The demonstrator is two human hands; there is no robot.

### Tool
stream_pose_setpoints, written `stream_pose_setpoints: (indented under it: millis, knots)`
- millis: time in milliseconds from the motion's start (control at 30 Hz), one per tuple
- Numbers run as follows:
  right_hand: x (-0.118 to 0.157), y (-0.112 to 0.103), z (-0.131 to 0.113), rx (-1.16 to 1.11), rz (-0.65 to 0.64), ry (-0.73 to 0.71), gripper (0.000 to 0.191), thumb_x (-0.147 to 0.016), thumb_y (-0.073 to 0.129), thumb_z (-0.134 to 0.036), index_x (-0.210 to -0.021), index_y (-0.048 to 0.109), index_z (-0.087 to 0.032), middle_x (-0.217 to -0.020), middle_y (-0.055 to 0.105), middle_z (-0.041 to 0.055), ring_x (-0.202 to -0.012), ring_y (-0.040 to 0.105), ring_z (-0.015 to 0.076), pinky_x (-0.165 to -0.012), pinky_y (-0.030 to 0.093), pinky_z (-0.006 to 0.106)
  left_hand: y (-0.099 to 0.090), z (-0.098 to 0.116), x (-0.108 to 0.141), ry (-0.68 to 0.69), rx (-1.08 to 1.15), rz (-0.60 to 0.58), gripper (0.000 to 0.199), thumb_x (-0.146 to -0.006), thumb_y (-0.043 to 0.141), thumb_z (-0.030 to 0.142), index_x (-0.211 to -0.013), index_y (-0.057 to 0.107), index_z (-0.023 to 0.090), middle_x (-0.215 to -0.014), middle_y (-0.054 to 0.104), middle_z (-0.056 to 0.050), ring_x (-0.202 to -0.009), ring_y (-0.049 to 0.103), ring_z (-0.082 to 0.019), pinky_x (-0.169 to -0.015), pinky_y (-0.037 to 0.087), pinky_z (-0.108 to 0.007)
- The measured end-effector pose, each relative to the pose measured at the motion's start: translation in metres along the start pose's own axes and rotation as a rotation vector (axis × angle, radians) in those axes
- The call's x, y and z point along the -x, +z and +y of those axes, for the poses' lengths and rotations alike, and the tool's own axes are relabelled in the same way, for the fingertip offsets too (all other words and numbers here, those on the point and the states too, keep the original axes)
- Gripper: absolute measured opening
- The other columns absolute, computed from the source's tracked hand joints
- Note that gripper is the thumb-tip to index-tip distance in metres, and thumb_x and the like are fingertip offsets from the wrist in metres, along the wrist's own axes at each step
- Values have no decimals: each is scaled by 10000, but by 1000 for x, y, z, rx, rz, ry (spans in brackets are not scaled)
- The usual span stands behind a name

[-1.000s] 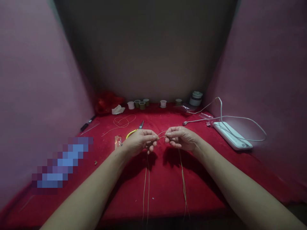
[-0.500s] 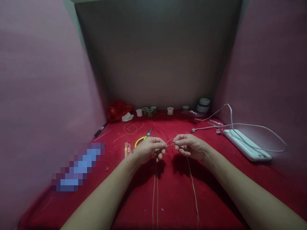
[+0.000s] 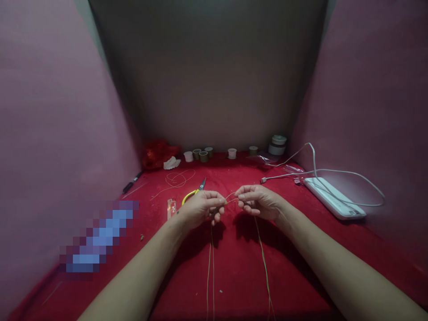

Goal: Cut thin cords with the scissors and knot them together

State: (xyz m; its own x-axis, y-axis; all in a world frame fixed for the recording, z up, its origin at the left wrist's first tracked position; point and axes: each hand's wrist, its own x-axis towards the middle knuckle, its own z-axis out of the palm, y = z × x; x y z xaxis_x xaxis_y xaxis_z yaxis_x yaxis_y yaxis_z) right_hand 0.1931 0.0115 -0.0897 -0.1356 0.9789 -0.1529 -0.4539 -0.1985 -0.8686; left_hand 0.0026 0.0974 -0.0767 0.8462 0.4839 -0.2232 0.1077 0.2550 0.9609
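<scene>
Thin tan cord (image 3: 264,258) runs between my two hands and hangs down from each toward the front edge. My left hand (image 3: 209,206) pinches it between thumb and index finger, with the other fingers curled. A short way to the right, my right hand (image 3: 256,200) pinches the same cord, its lower fingers bent. Between the fingertips a small loop of cord shows. Behind my left hand lie scissors with yellow handles (image 3: 189,195), partly covered by the hand. A clear lighter (image 3: 171,208) rests left of them, near my left wrist.
Several thread spools (image 3: 203,156) stand along the back, with a red plastic bag (image 3: 157,154) at left and a round container (image 3: 277,145) at right. A loose cord coil (image 3: 176,180), a pen (image 3: 132,183), a white power bank (image 3: 334,199) and a white cable (image 3: 357,173) lie on the red cloth.
The whole view has shifted, so everything appears slightly farther left. Both hands keep their pinch on the cord, with almost no change between them.
</scene>
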Motion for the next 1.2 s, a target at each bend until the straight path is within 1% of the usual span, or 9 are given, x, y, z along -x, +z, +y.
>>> stream_pose_setpoints:
  millis: [267, 467, 733, 867, 1000, 1200]
  knots:
    - [-1, -3, 2, 8, -13, -4, 208, -670, 662, -114, -857, 572, -115, -625, 631, 49, -430, 539, 74, -322, 303, 111, 0, -1, 0, 8, 1, -8, 185, -714, 641, 274, -756, 556, 114, -590, 580, -15, -409, 528, -91, -366, 393, -187]
    - [2, 1, 1, 19, 22, -6, 277, -676, 658, -113, -940, 575, -131, -631, 626, 36, -449, 547, 75, -338, 323, 124, -1, -3, 0, 22, -9, -16, 191, -702, 646, 278, -750, 565, 112, -597, 585, -24, -417, 536, -94, -372, 401, -189]
    - [1, -1, 1, 25, 13, -7, 245, -676, 640, -115, -918, 599, -111, -648, 633, 54, -444, 540, 68, -338, 318, 121, 1, -3, 2, 3, -21, -6, 170, -714, 632, 272, -744, 563, 120, -600, 585, -21, -418, 526, -86, -358, 376, -176]
    - [0, -2, 2, 23, -5, -25, 238, -667, 641, -114, -902, 605, -103, -644, 630, 57, -438, 530, 71, -321, 293, 119, 0, -3, 2, -1, -28, 0, 177, -717, 632, 280, -756, 564, 121, -604, 583, -20, -414, 521, -82, -350, 363, -170]
    - [0, -2, 2, 36, 19, -21, 249, -652, 656, -116, -895, 603, -105, -621, 622, 49, -430, 515, 66, -314, 270, 119, 0, -2, 1, -11, -27, 6, 165, -731, 620, 274, -760, 559, 123, -595, 579, -14, -408, 515, -78, -346, 365, -167]
    - [0, 0, 0, 22, 34, 6, 248, -654, 649, -118, -896, 597, -108, -633, 630, 55, -433, 528, 66, -334, 289, 120, -1, -4, 1, -3, -22, 2, 167, -730, 623, 273, -763, 561, 121, -595, 579, -11, -403, 511, -74, -347, 370, -169]
